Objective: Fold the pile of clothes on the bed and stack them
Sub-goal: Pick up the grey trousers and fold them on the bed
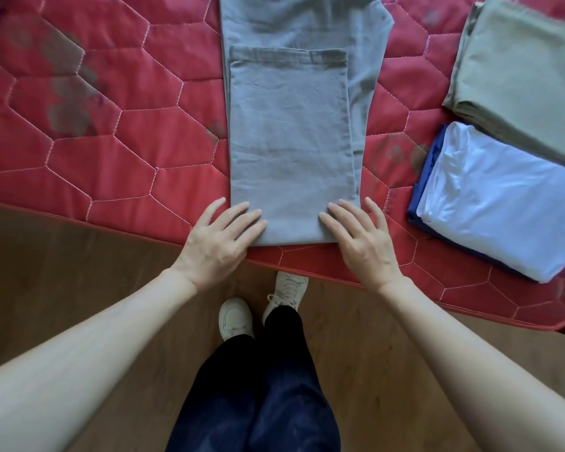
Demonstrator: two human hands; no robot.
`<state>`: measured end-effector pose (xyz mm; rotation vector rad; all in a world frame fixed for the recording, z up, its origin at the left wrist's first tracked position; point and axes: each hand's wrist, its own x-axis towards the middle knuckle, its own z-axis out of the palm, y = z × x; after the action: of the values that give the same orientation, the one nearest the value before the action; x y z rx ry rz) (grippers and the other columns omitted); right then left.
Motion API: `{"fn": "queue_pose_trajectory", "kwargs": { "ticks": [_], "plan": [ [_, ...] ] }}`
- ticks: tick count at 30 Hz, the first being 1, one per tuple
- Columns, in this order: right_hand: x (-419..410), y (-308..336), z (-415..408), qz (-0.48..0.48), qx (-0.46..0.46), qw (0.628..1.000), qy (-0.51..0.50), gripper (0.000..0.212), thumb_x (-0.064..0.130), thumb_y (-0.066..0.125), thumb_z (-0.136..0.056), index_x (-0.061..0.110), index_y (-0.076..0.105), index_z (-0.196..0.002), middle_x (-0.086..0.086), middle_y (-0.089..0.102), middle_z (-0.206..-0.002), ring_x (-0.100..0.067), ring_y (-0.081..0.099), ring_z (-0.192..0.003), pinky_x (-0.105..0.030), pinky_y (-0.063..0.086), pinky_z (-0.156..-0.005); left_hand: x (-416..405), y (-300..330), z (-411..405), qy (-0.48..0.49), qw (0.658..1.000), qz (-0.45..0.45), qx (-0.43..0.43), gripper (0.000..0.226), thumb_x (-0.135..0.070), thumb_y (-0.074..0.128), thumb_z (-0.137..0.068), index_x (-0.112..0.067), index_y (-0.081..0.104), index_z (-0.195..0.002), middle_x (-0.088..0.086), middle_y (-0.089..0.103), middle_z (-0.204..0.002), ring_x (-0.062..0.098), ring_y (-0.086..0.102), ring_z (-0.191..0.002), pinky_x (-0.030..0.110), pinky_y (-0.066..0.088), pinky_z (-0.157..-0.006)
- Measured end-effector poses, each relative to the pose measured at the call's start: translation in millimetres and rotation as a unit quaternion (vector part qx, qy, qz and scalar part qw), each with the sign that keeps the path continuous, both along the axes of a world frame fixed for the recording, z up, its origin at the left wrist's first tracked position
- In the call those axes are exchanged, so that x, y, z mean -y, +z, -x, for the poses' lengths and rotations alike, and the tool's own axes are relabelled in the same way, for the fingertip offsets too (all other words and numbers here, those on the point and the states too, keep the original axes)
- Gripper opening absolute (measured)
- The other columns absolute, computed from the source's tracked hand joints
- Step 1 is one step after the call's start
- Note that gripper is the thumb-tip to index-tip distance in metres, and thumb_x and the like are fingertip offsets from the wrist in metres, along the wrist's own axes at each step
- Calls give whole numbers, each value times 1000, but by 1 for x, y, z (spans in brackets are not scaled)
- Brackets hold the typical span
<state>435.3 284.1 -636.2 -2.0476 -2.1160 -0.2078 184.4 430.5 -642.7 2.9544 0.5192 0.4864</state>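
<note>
Both hands, left [222, 236] and right [359, 238], press flat on folded grey trousers [291, 141].

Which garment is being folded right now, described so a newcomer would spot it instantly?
Start at the red quilted mattress and go to the middle of its near edge. There lie the grey trousers, legs doubled back over themselves, with the left hand and right hand flat on the fold. Unlike the folded olive garment and white garment to the right, they are long and unfinished.
</note>
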Motion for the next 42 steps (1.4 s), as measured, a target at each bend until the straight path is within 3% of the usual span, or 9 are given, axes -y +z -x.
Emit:
{"fn": "queue_pose_trajectory", "kwargs": {
  "ticks": [7,11,17,22,25,29,33,37,42],
  "plan": [
    [-17,45,-15,-63,-152,984,-67,5,12,73,-86,11,73,-91,2,73,-95,-18,66,-100,-41,43,-103,-14,38,-2,112,972,181,101,19,-8,57,-86,-4,71,-98,7,73,-100,25,66,-103,38,44,-98],
    [-32,97,-21,-51,-197,977,-64,7,9,76,-81,8,72,-87,1,72,-86,-15,67,-89,-38,47,-97,-33,100,-6,121,931,320,128,26,-24,59,-87,-4,71,-98,6,72,-95,19,66,-88,37,51,-79],
    [-40,192,-15,-61,-241,963,-109,8,16,71,-82,10,73,-86,2,71,-80,-7,57,-76,-10,39,-74,-45,195,-1,139,911,350,169,18,-22,71,-84,-7,74,-94,-1,73,-88,15,68,-77,39,54,-69],
    [-26,254,-6,-76,-283,951,-102,10,18,71,-83,8,72,-84,0,68,-75,-9,53,-70,-17,43,-68,-41,265,7,131,889,395,191,14,-18,74,-79,-16,72,-93,-18,70,-86,-4,64,-78,17,50,-74],
    [-23,275,-8,-71,-308,944,-95,19,26,69,-84,7,72,-84,-1,68,-74,-20,59,-68,-29,46,-66,-42,288,5,130,880,418,185,16,-16,75,-78,-13,72,-93,-11,72,-87,3,67,-77,23,54,-71],
    [-43,281,-27,-52,-372,921,-108,24,31,67,-82,8,72,-86,2,69,-78,-17,61,-71,-30,47,-67,-55,296,-13,171,851,459,189,19,-17,75,-75,-15,73,-94,-10,73,-88,11,70,-80,28,56,-75],
    [-104,267,-59,-24,-465,872,-152,17,25,74,-77,16,71,-91,16,69,-81,1,62,-76,-24,50,-71,-91,282,-52,263,799,491,226,19,-16,76,-74,-23,71,-91,-11,73,-88,5,67,-83,19,53,-80],
    [-190,237,-96,-18,-504,848,-162,20,19,76,-79,19,68,-98,14,70,-89,-6,64,-82,-29,50,-77,-148,255,-94,323,747,511,278,20,-15,73,-78,-29,68,-92,-16,69,-84,0,61,-78,12,48,-74],
    [-293,189,-134,1,-514,834,-198,18,21,73,-84,26,65,-99,15,67,-85,-4,59,-78,-29,50,-74,-240,187,-140,391,712,516,274,37,-19,73,-84,-24,56,-117,-2,69,-100,11,63,-92,24,50,-81]
  ]
}}
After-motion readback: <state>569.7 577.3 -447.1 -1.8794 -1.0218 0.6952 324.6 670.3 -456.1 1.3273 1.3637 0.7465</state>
